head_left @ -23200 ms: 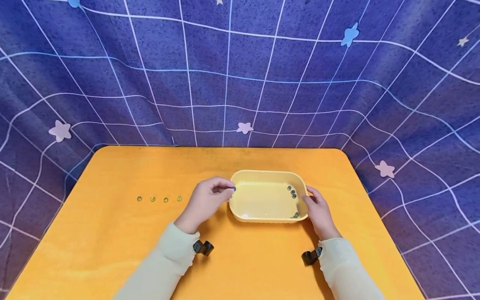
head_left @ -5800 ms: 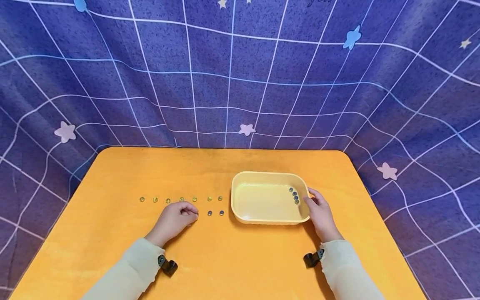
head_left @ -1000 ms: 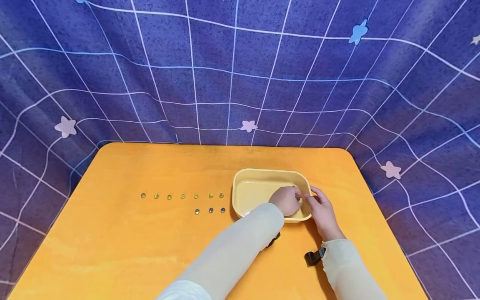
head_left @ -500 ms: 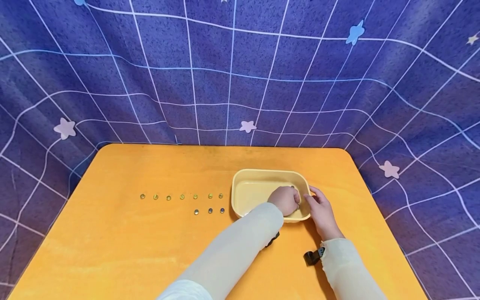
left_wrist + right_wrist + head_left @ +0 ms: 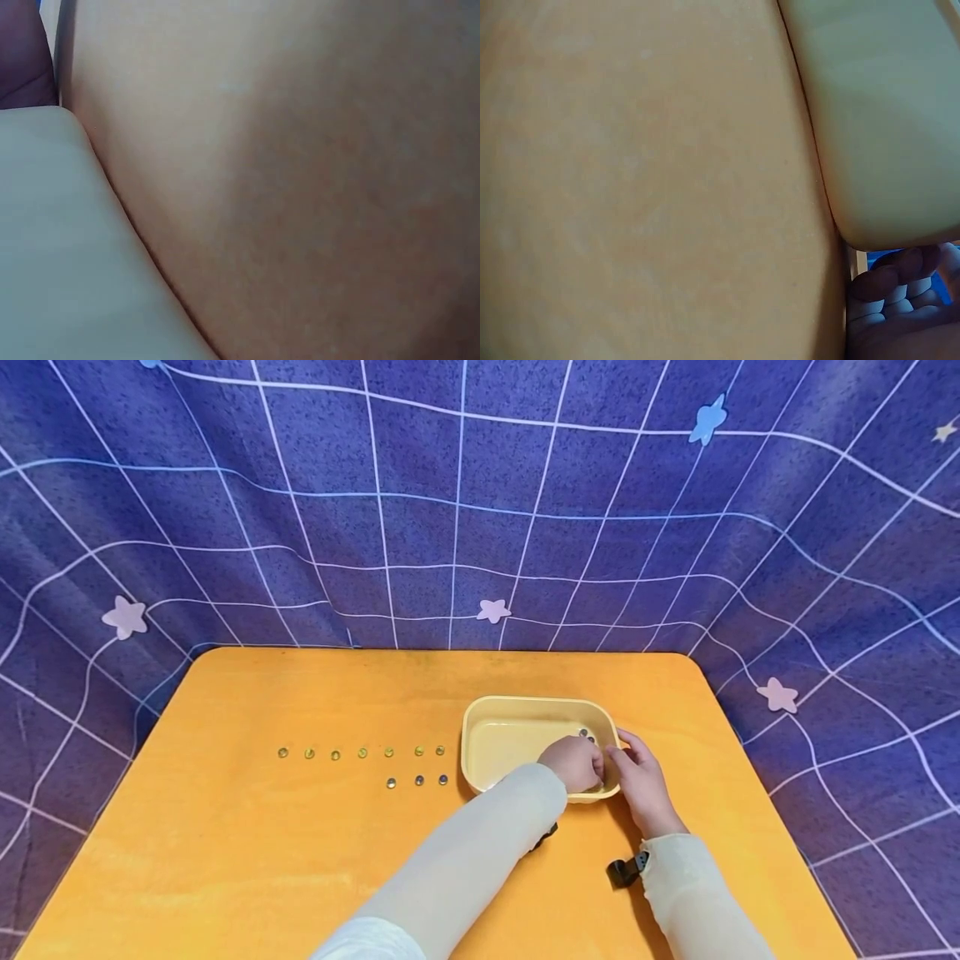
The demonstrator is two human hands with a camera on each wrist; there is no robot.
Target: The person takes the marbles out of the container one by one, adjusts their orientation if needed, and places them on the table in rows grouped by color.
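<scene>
A pale yellow plastic tub (image 5: 491, 708) stands right of the middle of the table in the head view. My left hand (image 5: 572, 762) reaches down inside its right end, fingers bent downward. The fingertips are hidden, so whether they pinch anything cannot be told. Just beyond them lie small dark round beads (image 5: 583, 733). With thumb over the rim and fingers outside, my right hand (image 5: 643, 783) grips the tub's right end. Left of the tub, several yellowish glassy beads (image 5: 362, 752) form a row. Nearer me, a shorter row holds three darker beads (image 5: 419, 781).
The orange tabletop (image 5: 225, 852) ends at a blue curtain (image 5: 420, 527) with grid lines and stars, which hangs behind it and at both sides. The tub's wall (image 5: 892, 127) and the table surface (image 5: 660, 180) fill most of the right wrist view.
Since the oldest frame, the yellowish row has grown and a darker row of three has appeared. My left hand has moved from that row into the tub; lately it shifted slightly, uncovering beads.
</scene>
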